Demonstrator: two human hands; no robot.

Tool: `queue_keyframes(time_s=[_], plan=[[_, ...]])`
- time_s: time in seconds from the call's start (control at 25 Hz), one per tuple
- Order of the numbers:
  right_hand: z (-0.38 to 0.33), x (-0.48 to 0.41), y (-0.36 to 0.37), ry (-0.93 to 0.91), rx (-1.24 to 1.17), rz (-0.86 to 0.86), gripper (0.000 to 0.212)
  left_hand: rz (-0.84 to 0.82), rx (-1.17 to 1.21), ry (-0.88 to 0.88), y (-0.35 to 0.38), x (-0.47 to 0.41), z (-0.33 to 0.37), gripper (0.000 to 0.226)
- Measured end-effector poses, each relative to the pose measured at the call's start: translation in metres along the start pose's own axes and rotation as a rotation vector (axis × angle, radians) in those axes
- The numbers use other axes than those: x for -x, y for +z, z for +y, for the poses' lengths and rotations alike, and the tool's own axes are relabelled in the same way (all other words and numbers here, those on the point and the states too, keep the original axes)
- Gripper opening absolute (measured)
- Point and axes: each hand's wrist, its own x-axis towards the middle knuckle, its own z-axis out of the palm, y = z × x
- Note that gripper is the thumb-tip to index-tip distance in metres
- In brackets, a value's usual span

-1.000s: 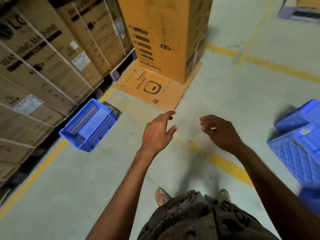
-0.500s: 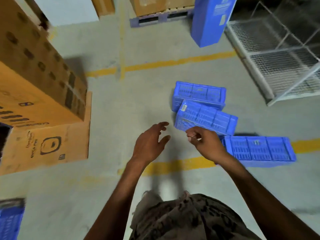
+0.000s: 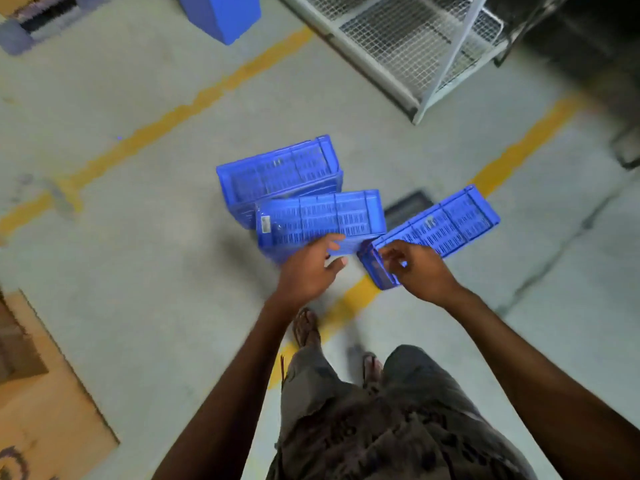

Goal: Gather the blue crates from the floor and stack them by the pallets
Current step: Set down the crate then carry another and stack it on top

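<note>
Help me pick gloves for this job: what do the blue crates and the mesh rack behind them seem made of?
Far crate, middle crate and right crate: likely moulded plastic, semi-matt; uniform blue, slotted walls, ribbed rims. Mesh rack: probably metal, pale painted; thin wire grid in a straight-barred frame.

right hand (image 3: 420, 271): fingers curled at the near end of the right crate (image 3: 446, 226); blurred, so a grip cannot be told.
left hand (image 3: 308, 271): covers the near edge of the middle crate (image 3: 322, 220); contact unclear.
far crate (image 3: 280, 174): near side hidden behind the middle crate.
label (image 3: 265, 224): on the middle crate, too small to read.
dark object (image 3: 407, 206): partly hidden behind the right crate; kind unclear.
wire cage (image 3: 398, 39), blue box (image 3: 221, 15): cut by the top edge.
pallet (image 3: 31, 26): top left corner, blurred, cut off.
cardboard (image 3: 41, 393): cut by the left edge.
</note>
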Motion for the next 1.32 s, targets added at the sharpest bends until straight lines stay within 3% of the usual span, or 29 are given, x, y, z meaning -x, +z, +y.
queue_keyframes(time_s=[0.24,0.36,0.64,0.84,1.0,1.08,1.2,1.32], plan=[[0.103,-0.099,-0.049,0.147,0.115,-0.074,0.023,-0.201,-0.226,0.143,0.074,-0.123,0.036,0.044],[0.174,-0.169,-0.066,0.146,0.253,-0.142,0.027,-0.257,-0.172,0.027,0.139,-0.176,0.037,0.048],[0.340,-0.328,-0.064,0.052,0.661,-0.479,0.054,-0.157,-0.009,-0.320,0.295,-0.320,0.022,0.061],[0.414,-0.395,-0.017,-0.130,0.862,-0.423,0.074,-0.131,-0.126,-0.352,0.390,-0.402,-0.022,0.074],[0.442,-0.407,0.017,-0.229,1.033,-0.397,0.057,-0.038,-0.278,-0.299,0.439,-0.398,-0.060,0.061],[0.444,-0.405,0.011,-0.231,1.076,-0.497,0.054,-0.024,-0.346,-0.257,0.450,-0.383,-0.068,0.051],[0.447,-0.376,-0.012,-0.186,1.003,-0.691,0.047,-0.091,-0.271,-0.210,0.457,-0.353,-0.050,0.037],[0.428,-0.319,-0.033,-0.238,0.943,-0.705,0.036,-0.106,-0.222,-0.241,0.448,-0.297,-0.015,0.035]])
